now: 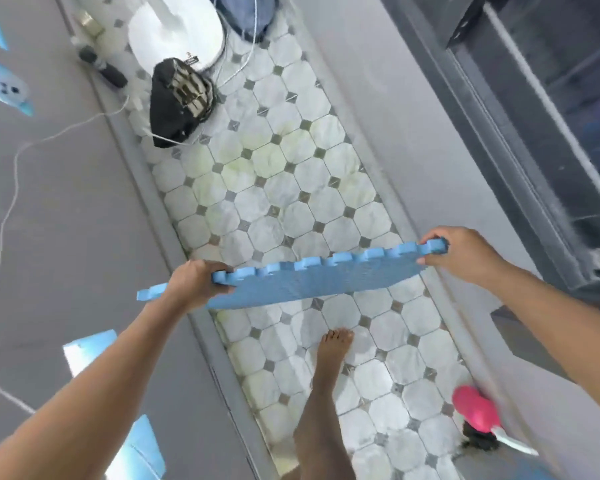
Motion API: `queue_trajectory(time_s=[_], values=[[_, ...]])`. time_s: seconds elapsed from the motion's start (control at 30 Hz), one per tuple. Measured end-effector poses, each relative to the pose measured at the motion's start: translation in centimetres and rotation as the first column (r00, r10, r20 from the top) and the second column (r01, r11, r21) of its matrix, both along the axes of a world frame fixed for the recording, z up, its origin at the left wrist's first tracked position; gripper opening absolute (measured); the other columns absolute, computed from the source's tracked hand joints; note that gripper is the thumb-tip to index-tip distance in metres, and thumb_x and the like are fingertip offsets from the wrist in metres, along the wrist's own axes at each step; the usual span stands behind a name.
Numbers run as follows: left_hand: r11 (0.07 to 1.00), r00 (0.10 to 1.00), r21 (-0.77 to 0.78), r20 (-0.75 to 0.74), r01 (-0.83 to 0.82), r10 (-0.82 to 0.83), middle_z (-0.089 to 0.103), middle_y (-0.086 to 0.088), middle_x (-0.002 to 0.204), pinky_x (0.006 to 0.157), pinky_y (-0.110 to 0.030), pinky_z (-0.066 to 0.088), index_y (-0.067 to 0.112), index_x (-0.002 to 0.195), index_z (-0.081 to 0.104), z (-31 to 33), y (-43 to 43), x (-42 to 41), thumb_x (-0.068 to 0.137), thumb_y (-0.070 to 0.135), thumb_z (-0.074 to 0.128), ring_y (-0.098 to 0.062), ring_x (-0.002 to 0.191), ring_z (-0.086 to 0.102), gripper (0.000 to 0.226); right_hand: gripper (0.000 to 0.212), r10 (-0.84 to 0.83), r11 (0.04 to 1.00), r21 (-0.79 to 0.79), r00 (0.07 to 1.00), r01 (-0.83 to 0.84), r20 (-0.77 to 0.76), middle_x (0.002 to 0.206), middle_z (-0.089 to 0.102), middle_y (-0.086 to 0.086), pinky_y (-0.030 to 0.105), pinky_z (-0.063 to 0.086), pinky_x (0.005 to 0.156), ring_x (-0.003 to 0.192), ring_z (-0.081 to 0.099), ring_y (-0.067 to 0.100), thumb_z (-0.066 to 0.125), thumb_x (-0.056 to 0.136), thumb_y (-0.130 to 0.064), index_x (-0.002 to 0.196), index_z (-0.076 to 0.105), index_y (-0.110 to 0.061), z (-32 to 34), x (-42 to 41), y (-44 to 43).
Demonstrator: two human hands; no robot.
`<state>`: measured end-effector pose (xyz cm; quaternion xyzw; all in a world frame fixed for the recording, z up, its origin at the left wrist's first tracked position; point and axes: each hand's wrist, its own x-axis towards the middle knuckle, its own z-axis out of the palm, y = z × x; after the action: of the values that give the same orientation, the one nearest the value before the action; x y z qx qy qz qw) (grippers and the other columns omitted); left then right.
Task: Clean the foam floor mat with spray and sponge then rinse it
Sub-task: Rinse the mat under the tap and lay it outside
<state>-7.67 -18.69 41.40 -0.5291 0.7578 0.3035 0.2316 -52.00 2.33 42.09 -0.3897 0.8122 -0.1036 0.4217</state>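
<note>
A blue foam floor mat (pixel 309 280) with jigsaw edges hangs in the air, nearly edge-on and roughly level, above the tiled floor. My left hand (pixel 194 284) grips its left end, with a short stretch of mat sticking out past the hand. My right hand (pixel 461 252) grips its right end, fingers curled over the top edge. No spray bottle or sponge is clearly visible.
White-and-grey tiled floor strip (pixel 291 188) runs away from me between grey walls. My bare foot (pixel 333 355) stands on it. A black bag (pixel 179 102), white round base (pixel 174 32), cables (pixel 11 202) lie far left. A pink object (pixel 473 412) sits at the lower right. More blue mats (pixel 139 452) at left.
</note>
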Motion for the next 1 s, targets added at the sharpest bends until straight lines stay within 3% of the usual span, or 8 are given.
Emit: queue_trajectory(time_s=[0.13,0.23,0.33,0.43,0.5,0.6,0.7,1.0], values=[[0.997,1.0,0.076,0.007,-0.029,0.028,0.068,-0.002,0.096,0.078,-0.033,0.042,0.022,0.114,0.076,-2.4,-3.9,-0.5,0.075,0.038,0.09,-0.026,0.096,0.063,0.044,0.027,0.085,0.994,0.07,0.996,-0.084,-0.019,0.074,0.059,-0.006,0.027,0.038,0.061,0.066,0.049,0.01,0.09,0.071,-0.026,0.085,0.068,-0.02,-2.6,-1.9,-5.8],[0.984,0.996,0.154,0.011,-0.087,0.086,0.07,-0.009,0.092,0.071,-0.033,0.044,0.019,0.113,0.076,-4.8,-6.1,-0.3,0.073,0.039,0.092,-0.024,0.079,0.059,0.048,0.031,0.105,0.992,0.077,0.994,-0.102,-0.034,0.078,0.059,0.0,0.028,0.039,0.062,0.068,0.049,0.018,0.09,0.071,-0.027,0.09,0.067,-0.017,-5.0,-2.8,-9.2],[0.969,0.987,0.184,0.011,-0.162,0.163,0.062,-0.006,0.083,0.066,-0.032,0.04,0.014,0.105,0.074,-8.3,-6.6,0.7,0.07,0.04,0.093,-0.024,0.071,0.052,0.048,0.038,0.064,0.998,0.006,0.997,-0.064,-0.034,0.091,0.065,0.01,0.037,0.048,0.076,0.081,0.058,0.027,0.089,0.073,-0.027,0.099,0.063,-0.016,-8.7,-2.6,-12.0],[0.978,0.986,0.135,-0.03,-0.157,0.162,0.059,-0.005,0.085,0.068,-0.034,0.039,0.01,0.098,0.063,-11.8,-5.9,1.2,0.073,0.039,0.091,-0.028,0.079,0.054,0.048,0.05,0.012,0.999,-0.031,0.997,-0.015,-0.079,0.104,0.063,0.004,0.037,0.047,0.085,0.092,0.058,0.024,0.082,0.082,-0.028,0.122,0.055,-0.015,-12.4,-1.2,-13.8],[0.988,0.987,-0.015,-0.042,-0.157,0.156,0.061,-0.007,0.092,0.072,-0.037,0.04,0.013,0.1,0.058,-13.8,-5.6,1.1,0.078,0.036,0.088,-0.033,0.088,0.059,0.044,0.053,-0.038,0.997,-0.072,0.996,0.032,-0.086,0.111,0.061,0.004,0.036,0.045,0.088,0.097,0.057,0.022,0.075,0.088,-0.027,0.131,0.047,-0.012,-14.8,0.1,-15.0],[0.974,0.99,-0.181,-0.012,-0.14,0.14,0.06,-0.017,0.122,0.094,-0.047,0.039,0.007,0.128,0.056,-15.9,-6.1,0.6,0.089,0.023,0.078,-0.04,0.114,0.058,0.047,0.054,-0.112,0.987,-0.126,0.989,0.1,-0.093,0.124,0.06,0.009,0.035,0.044,0.089,0.107,0.059,0.027,0.067,0.094,-0.025,0.138,0.038,-0.013,-17.6,1.7,-16.6],[0.974,0.988,-0.191,0.071,-0.125,0.141,0.055,-0.019,0.136,0.115,-0.056,0.029,0.008,0.14,0.048,-17.2,-6.8,0.5,0.094,0.02,0.069,-0.04,0.127,0.052,0.051,0.065,-0.098,0.988,-0.131,0.982,0.078,-0.16,0.14,0.051,0.013,0.039,0.043,0.101,0.124,0.052,0.031,0.063,0.096,-0.029,0.149,0.029,-0.015,-19.4,2.5,-17.9],[0.986,0.982,-0.133,0.142,-0.103,0.122,0.054,-0.018,0.144,0.108,-0.051,0.04,0.009,0.147,0.045,-18.6,-10.2,-2.7,0.098,0.028,0.06,-0.039,0.133,0.051,0.055,0.065,-0.18,0.982,0.012,0.949,0.19,-0.258,0.143,0.051,0.015,0.043,0.043,0.105,0.131,0.05,0.037,0.062,0.094,-0.035,0.146,0.033,-0.011,-21.4,1.4,-19.1]])
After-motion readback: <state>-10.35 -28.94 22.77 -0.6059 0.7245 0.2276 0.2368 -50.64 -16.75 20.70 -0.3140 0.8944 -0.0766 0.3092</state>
